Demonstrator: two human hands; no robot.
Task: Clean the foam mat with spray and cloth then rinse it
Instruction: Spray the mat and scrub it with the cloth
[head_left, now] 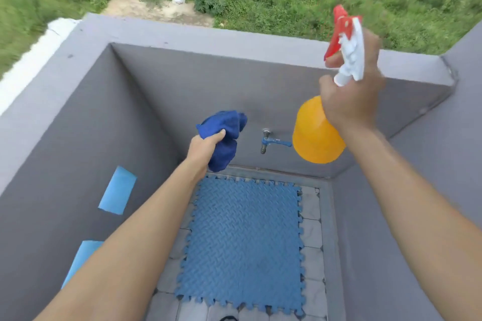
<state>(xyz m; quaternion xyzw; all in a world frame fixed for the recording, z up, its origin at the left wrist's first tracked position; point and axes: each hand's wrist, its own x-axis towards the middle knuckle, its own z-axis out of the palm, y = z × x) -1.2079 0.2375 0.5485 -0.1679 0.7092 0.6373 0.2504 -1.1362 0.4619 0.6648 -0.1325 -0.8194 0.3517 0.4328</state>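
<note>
A blue foam mat (245, 242) with a tread pattern and jigsaw edges lies flat on the tiled floor, below both arms. My left hand (203, 151) grips a bunched dark blue cloth (225, 135), held in the air above the mat's far edge. My right hand (349, 93) is raised high at the right, closed around the neck of an orange spray bottle (317, 135) with a white and red trigger head (348, 41). The bottle hangs tilted and a finger rests on the trigger. The head of the bottle is blurred.
A blue-handled tap (268, 142) sticks out of the grey back wall (195, 91), between cloth and bottle. Grey walls close in the corner on three sides. Two light blue patches (118, 190) mark the left wall. Grass and bushes lie beyond the wall top.
</note>
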